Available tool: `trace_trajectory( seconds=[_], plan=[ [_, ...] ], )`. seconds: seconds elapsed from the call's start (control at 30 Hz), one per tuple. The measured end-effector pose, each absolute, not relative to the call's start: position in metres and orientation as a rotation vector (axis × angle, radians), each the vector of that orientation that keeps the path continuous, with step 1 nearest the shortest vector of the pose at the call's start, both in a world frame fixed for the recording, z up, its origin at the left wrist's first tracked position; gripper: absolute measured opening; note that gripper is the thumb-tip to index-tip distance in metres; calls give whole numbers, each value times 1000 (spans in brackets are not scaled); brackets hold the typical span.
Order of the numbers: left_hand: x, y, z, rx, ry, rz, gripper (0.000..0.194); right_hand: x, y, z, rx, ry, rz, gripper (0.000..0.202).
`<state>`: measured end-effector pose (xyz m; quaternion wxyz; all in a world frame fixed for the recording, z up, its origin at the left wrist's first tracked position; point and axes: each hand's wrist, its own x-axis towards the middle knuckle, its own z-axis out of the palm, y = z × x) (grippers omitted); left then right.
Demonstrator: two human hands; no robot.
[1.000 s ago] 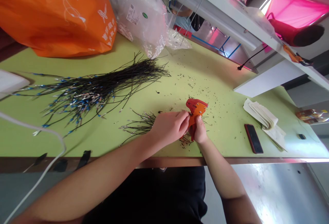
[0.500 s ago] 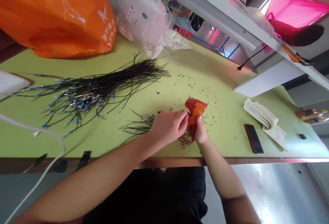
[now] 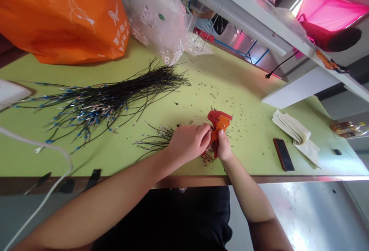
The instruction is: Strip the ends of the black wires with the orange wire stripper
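My right hand (image 3: 225, 147) is wrapped round the handles of a red and orange wire stripper (image 3: 220, 122), whose head points up and away from me. Close against its jaws, my left hand (image 3: 191, 139) is pinched on a thin black wire, mostly hidden by the fingers. Beneath and left of that hand lies a small bunch of black wires (image 3: 155, 138) with bare-looking ends. A larger bundle of black wires (image 3: 127, 91) with blue and silvery ends is spread farther left. Small dark clippings (image 3: 213, 95) are scattered beyond the tool.
An orange bag (image 3: 66, 20) and clear plastic bags (image 3: 161, 20) stand at the back left. On the right of the green table (image 3: 248, 155) lie a phone (image 3: 284, 155), folded paper (image 3: 294, 130) and a packet (image 3: 348, 129). A white cable (image 3: 67, 162) crosses the left front edge.
The thumb of my right hand has shifted slightly on the tool's handle. Otherwise both hands and the tool hold nearly the same place.
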<state>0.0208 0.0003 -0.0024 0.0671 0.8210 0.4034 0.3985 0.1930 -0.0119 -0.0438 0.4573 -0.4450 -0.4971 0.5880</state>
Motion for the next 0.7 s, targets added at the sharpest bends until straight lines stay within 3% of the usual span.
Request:
trace_trajectory(
  seconds=[0.7],
  plan=[
    [19, 1, -6, 2451, 1171, 1233, 23, 196, -5, -28, -898, -1076, 1549, 68]
  ],
)
